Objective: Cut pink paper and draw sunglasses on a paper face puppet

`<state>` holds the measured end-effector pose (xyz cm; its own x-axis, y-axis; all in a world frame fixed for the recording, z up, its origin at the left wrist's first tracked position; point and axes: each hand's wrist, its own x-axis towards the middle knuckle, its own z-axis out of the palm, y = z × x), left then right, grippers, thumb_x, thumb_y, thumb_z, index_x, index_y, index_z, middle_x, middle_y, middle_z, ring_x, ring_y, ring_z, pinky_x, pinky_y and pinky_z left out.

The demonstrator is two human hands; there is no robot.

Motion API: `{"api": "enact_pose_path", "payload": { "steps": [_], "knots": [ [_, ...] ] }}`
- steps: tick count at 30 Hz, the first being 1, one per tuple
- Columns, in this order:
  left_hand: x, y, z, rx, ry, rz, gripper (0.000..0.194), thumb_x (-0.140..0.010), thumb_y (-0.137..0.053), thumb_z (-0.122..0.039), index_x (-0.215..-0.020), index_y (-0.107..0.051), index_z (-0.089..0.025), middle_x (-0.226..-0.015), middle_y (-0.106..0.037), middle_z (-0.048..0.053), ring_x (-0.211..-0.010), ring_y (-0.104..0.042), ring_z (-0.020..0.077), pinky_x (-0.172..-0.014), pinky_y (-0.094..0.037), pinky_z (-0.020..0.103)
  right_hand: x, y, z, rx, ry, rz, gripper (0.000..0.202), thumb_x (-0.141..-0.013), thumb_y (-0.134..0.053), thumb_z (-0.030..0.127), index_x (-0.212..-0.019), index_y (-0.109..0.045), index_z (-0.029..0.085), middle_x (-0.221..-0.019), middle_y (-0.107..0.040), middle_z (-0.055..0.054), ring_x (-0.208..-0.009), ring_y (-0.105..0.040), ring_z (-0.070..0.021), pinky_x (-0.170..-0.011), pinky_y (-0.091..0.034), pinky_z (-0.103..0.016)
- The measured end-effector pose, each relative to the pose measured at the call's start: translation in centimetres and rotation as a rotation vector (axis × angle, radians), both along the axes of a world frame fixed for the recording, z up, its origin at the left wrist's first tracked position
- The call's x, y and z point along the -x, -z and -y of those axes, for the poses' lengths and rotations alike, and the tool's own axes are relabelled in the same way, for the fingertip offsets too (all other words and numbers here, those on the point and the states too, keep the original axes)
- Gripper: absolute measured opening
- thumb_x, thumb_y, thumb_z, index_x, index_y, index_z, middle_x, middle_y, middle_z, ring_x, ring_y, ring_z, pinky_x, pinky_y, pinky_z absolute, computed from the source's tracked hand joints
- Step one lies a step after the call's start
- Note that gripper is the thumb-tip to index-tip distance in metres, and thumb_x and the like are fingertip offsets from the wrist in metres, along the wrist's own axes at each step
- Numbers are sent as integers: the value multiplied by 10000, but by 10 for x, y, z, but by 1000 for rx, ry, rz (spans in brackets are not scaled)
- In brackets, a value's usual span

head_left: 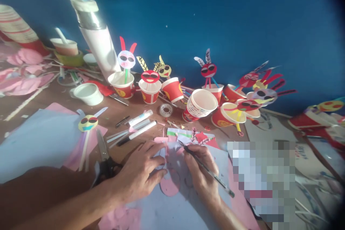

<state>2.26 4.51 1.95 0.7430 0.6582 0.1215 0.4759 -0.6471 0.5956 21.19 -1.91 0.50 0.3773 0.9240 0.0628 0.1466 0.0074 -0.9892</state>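
R hand (203, 178) has its fingers clamped on a dark pen (222, 184), tip up by the paper scraps at the top of a pale blue sheet (164, 212) on the bench (61, 97). L hand (144, 167) is palm-down on the same sheet, fingers a bit apart from the thumb, w/ a round pink cutout (170, 185) just below the thumb. Scissors (102, 147) lie near the L wrist, approx next to a yellow-faced paper puppet (88, 124). Stacked cups (199, 105) stand further back, plus a white flask (99, 46) by the wall, fwiw.
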Motion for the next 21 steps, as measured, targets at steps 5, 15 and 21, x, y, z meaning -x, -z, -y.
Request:
{"api": "enact_pose_path", "payload": {
  "steps": [5, 15, 21],
  "knots": [
    [2, -7, -5, 38, 14, 97, 226, -931, -419, -159, -833, -620, -195, -1270, -548, 67, -1170, -507, 221, -964, -425, 351, -6, -16, 0, -54, 51, -118, 100, -877, -614, 342, -904, -572, 256, -684, -616, 35, -599, -565, -110, -539, -440, -211],
    [3, -17, -9, 67, -60, 152, 257, -937, -392, -187, -845, -632, -191, -882, -628, 31, -867, -578, 167, -795, -464, 284, -10, -47, 17, -125, 115, 12, 110, -932, -523, 325, -974, -588, 246, -693, -662, 17, -537, -542, -105, -483, -428, -210],
    [0, -28, -10, 10, -109, 55, 293, -920, -398, -185, -731, -620, -183, -748, -587, 8, -715, -548, 143, -676, -432, 253, 6, -27, 47, -156, 87, 191, 113, -925, -503, 254, -939, -614, 270, -588, -645, 49, -503, -563, -99, -548, -464, -201]
  ]
}}
